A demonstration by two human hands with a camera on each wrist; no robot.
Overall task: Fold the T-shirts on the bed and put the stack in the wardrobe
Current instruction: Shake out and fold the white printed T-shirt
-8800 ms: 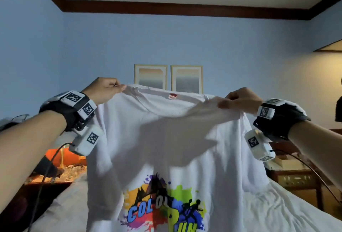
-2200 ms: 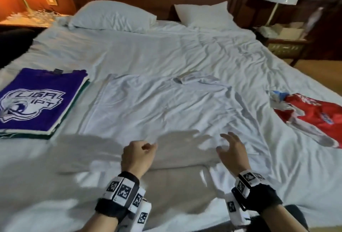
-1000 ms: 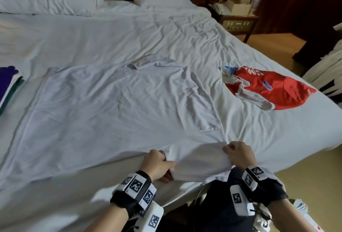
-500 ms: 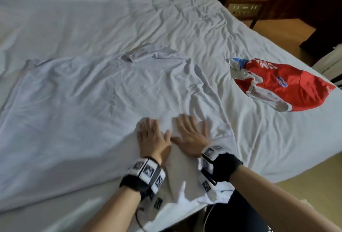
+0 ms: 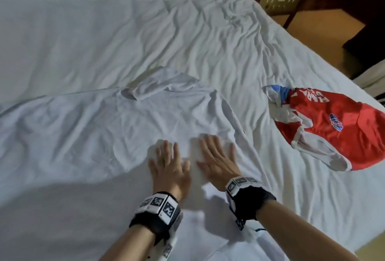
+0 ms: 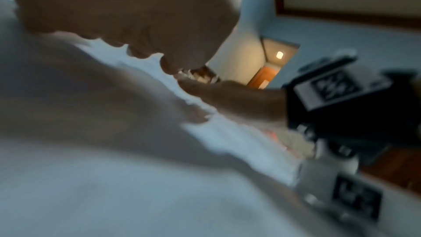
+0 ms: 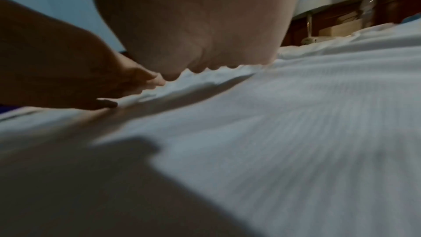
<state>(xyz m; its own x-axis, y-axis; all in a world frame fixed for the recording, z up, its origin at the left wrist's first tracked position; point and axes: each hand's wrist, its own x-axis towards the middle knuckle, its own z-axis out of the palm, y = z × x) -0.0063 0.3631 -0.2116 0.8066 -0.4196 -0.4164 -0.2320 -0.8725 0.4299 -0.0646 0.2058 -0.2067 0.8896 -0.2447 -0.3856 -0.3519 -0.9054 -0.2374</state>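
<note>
A white T-shirt lies spread face down across the white bed, its far sleeve bunched up and its near sleeve folded inward. My left hand and right hand lie flat side by side on the folded part, fingers straight, pressing the cloth. The wrist views show each palm low over white fabric, with the left hand above it and the other hand beside. A crumpled red and white T-shirt lies on the bed to the right.
The bed's right edge drops to a tan floor. A wooden bedside table stands at the back right, with a lamp and a bottle on it. Dark furniture fills the far right corner.
Both hands let go of the near sleeve after folding it onto the shirt and now lie flat on it. They have slid a little farther up the cloth than half a second ago.
</note>
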